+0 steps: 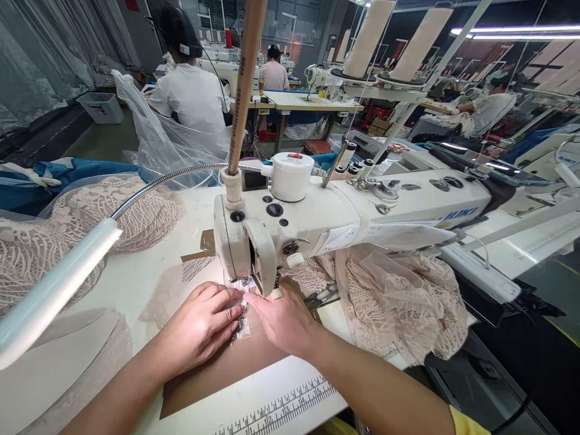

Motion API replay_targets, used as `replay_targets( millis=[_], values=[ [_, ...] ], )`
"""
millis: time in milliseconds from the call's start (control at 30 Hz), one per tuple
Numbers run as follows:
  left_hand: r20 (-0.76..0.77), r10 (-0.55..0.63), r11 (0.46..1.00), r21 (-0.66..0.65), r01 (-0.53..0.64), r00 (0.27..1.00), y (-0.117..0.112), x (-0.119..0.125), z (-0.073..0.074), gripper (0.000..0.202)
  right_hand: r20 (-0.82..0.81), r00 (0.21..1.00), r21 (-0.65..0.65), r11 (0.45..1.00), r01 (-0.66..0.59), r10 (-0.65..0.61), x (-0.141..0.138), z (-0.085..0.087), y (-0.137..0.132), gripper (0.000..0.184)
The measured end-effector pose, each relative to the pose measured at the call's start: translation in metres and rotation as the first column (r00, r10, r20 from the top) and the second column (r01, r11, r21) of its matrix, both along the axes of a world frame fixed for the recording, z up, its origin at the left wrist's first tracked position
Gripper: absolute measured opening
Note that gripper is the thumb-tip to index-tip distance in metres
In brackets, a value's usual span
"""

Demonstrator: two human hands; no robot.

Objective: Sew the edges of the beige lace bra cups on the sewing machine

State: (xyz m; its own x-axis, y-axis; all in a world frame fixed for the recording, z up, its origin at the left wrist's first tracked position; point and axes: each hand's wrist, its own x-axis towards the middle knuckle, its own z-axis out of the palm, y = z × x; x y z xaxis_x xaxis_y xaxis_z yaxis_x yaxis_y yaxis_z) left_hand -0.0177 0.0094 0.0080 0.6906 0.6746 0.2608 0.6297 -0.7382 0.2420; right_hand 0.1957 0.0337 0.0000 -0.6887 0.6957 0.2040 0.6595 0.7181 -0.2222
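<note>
My left hand [203, 329] lies flat, palm down, on a flat brown piece [212, 377] whose material I cannot tell. Its fingertips reach a small clear strip [244, 329] near the needle area of a white sewing machine [233, 241]. On the other side of the strip, my right hand [287, 320] rests with its thumb stretched towards the left fingertips; the machine head partly hides its other fingers. Beige lace fabric [399, 302] lies bunched to the right of my right hand. Dark scissors [321, 296] show beside that wrist.
A lit lamp tube [58, 290] on a bendable metal neck leans in from the left. More beige lace [118, 211] is heaped on the table's left side. Printed ruler marks [285, 411] run along the front. Thread cones [369, 39] stand behind; a person in white [190, 96] sits farther back.
</note>
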Motion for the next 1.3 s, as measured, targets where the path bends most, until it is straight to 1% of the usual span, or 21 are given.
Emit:
replay_targets(
  millis=[100,200,300,400,600,667,800,867,933,1100,1200,1300],
  values=[
    [0.005,0.001,1.000,0.022,-0.001,1.000,0.000,0.002,0.000,0.026,0.041,0.997,-0.023,0.998,-0.059,0.060,0.001,0.000,-0.001,0.029],
    [0.008,0.029,0.998,0.058,-0.029,1.000,0.000,0.005,-0.001,0.024,0.071,0.995,-0.044,0.997,-0.063,0.066,0.001,-0.001,-0.002,0.028],
    [0.007,0.048,0.997,0.060,-0.048,0.999,0.000,0.006,-0.003,0.023,0.095,0.993,-0.065,0.996,-0.059,0.065,0.001,-0.001,-0.003,0.027],
    [0.010,0.065,0.997,0.045,-0.066,0.998,0.002,0.004,-0.006,0.024,0.094,0.995,-0.065,0.997,-0.033,0.039,-0.001,-0.001,-0.002,0.027],
    [0.048,0.099,0.995,0.018,-0.100,0.994,0.008,-0.001,-0.012,0.027,0.089,0.993,-0.070,0.994,0.081,-0.075,-0.011,0.002,-0.001,0.038],
    [0.041,0.114,0.993,0.020,-0.115,0.993,0.010,-0.001,-0.012,0.025,0.088,0.991,-0.046,0.993,0.107,-0.102,-0.013,0.001,-0.001,0.043],
    [0.017,0.158,0.986,0.040,-0.159,0.987,0.013,-0.001,-0.011,0.019,0.076,0.994,0.006,0.997,0.080,-0.081,-0.011,-0.002,-0.001,0.052],
    [0.006,0.186,0.981,0.049,-0.186,0.983,0.014,-0.002,-0.010,0.019,0.061,0.996,0.001,0.998,0.069,-0.069,-0.008,-0.003,-0.001,0.051],
    [-0.011,0.211,0.976,0.056,-0.210,0.977,0.015,-0.004,-0.009,0.019,0.034,0.997,-0.021,0.998,0.065,-0.064,-0.005,-0.005,0.000,0.047],
    [-0.042,0.317,0.946,0.077,-0.314,0.947,0.018,-0.008,-0.010,0.023,-0.046,0.998,-0.054,0.998,0.042,-0.044,-0.001,-0.007,0.001,0.037],
    [-0.060,0.410,0.911,0.081,-0.404,0.910,0.020,-0.013,-0.012,0.023,-0.068,0.996,-0.068,0.996,0.049,-0.053,-0.002,-0.008,0.001,0.033],
    [-0.071,0.502,0.863,0.100,-0.494,0.862,0.022,-0.020,-0.016,0.026,-0.079,0.996,-0.063,0.997,0.046,-0.051,-0.003,-0.008,0.001,0.032]
  ],
)
